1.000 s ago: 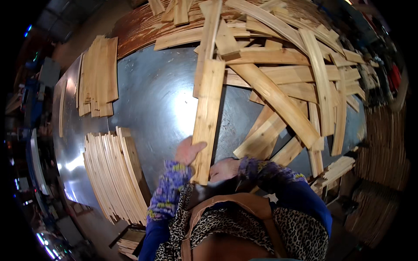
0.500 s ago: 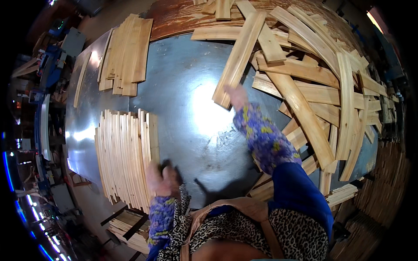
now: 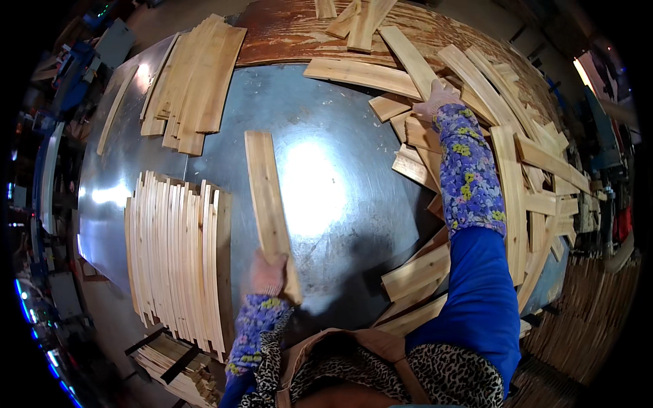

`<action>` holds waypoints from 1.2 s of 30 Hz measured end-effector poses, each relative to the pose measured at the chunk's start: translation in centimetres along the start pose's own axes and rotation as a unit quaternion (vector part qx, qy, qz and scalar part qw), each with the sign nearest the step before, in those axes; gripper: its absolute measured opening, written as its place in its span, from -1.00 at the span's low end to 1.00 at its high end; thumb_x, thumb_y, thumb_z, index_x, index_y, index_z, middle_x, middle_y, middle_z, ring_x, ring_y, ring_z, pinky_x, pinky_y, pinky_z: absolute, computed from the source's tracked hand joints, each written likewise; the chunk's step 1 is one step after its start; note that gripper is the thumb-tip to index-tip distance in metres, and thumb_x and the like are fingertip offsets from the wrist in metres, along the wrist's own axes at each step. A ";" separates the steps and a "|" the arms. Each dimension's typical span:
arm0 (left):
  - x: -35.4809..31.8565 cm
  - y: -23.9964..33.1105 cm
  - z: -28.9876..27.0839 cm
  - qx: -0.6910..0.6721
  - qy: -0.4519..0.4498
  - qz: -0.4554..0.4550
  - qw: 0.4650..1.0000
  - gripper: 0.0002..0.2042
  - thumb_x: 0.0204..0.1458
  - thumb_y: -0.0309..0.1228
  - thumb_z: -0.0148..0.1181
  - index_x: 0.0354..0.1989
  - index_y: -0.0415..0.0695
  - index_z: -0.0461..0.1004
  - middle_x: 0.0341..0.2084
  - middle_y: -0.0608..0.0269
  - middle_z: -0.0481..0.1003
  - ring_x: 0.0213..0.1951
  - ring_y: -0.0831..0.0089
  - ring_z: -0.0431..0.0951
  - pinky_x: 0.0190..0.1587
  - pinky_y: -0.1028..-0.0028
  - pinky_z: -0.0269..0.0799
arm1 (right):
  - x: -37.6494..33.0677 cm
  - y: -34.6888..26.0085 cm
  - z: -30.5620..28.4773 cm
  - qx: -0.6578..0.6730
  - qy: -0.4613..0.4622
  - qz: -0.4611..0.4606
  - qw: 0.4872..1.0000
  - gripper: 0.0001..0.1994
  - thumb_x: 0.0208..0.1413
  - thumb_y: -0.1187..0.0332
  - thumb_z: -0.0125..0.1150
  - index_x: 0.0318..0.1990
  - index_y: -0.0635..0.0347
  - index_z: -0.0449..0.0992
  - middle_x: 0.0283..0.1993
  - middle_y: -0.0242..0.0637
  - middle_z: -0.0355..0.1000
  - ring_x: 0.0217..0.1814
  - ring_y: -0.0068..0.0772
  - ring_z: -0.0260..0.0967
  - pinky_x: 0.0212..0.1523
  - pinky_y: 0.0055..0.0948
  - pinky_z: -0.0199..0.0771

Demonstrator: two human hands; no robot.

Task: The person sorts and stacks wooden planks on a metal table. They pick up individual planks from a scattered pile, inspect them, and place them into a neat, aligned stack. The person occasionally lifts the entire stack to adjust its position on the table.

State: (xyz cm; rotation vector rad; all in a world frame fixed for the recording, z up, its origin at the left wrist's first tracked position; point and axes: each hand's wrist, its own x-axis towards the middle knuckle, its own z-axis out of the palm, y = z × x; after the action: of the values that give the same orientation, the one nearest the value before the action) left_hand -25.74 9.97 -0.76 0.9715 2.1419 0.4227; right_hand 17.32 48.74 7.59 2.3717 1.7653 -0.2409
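Observation:
My left hand [image 3: 266,273] is closed round the near end of a pale wooden board [image 3: 264,183], slightly blurred. The board slants away from me over the metal tabletop, just right of a row of boards [image 3: 173,255] packed side by side on edge. My right arm stretches far over the jumbled pile at the right. There my right hand [image 3: 439,100] rests at the near end of another wooden board [image 3: 407,54], its fingers spread apart. Part of that board's end is hidden under the hand.
A flat stack of boards [image 3: 201,81] lies at the far left, with a single narrow strip [image 3: 117,109] beside it. Loose boards [image 3: 507,197] cross one another along the right side. A worn brown wooden surface [image 3: 286,34] adjoins the metal tabletop [image 3: 333,258] at the back.
The board my right hand was holding is now in my left hand, further left. My right hand has let go and moved away to the pile. My left hand has left the row of boards.

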 end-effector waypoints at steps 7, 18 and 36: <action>-5.5 -16.0 -9.7 0.341 0.271 0.102 0.894 -0.24 -0.01 -0.22 0.55 0.36 -0.22 0.39 0.42 -0.33 0.26 0.40 -0.33 0.27 0.49 -0.19 0.15 | 3.1 0.2 -1.9 0.008 -0.026 -0.111 0.993 0.10 -0.20 0.01 0.71 0.56 -0.01 0.25 0.55 0.18 0.26 0.60 0.18 0.28 0.57 -0.08 0.39; -5.1 -15.8 -10.1 0.325 0.301 0.159 0.882 -0.24 -0.03 -0.24 0.54 0.35 -0.26 0.36 0.14 -0.23 0.39 0.17 -0.24 0.40 0.27 -0.12 0.34 | -11.3 -2.1 6.5 0.028 -0.005 -0.129 0.991 -0.13 0.01 0.18 0.49 0.51 0.06 0.25 0.31 0.37 0.36 0.37 0.45 0.43 0.42 0.03 0.49; -11.7 -11.6 -6.0 -0.317 -0.236 0.028 0.918 -0.57 0.19 -0.14 0.34 0.00 -0.31 0.66 -0.10 0.04 0.70 -0.05 0.26 0.69 0.09 0.30 0.57 | -53.2 -11.7 23.3 0.580 -0.347 -0.161 0.719 -0.27 0.31 0.10 0.35 0.49 0.42 0.34 0.29 -0.02 0.60 0.38 -0.01 0.51 0.43 -0.13 0.46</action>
State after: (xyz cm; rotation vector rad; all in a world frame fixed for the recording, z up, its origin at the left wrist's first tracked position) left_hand -30.87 -6.45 2.62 0.6660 1.3997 0.7647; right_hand -9.61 -2.93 -3.15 1.8171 1.7364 -2.5163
